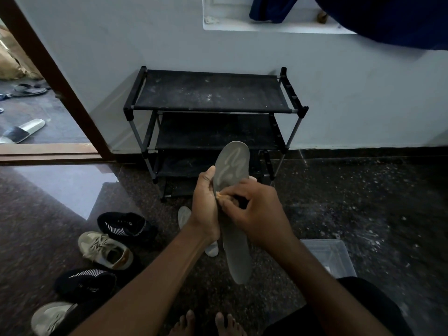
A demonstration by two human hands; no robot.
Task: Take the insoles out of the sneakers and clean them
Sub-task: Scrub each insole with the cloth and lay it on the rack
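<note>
Grey long foam insole (232, 166) held up in front of black cloth shoe rack (213, 93). Left hand (206, 204) grips its side; right hand (257, 212) pinches small tan rag (221, 196) against it. I'd hold firm, rub short strokes, toe down to heel.

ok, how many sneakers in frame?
4, all on the floor at left, in a row: far black sneaker, laced beige sneaker, near black sneaker, cropped beige sneaker at the bottom edge, partly hidden. Slides outside not counted.
</note>
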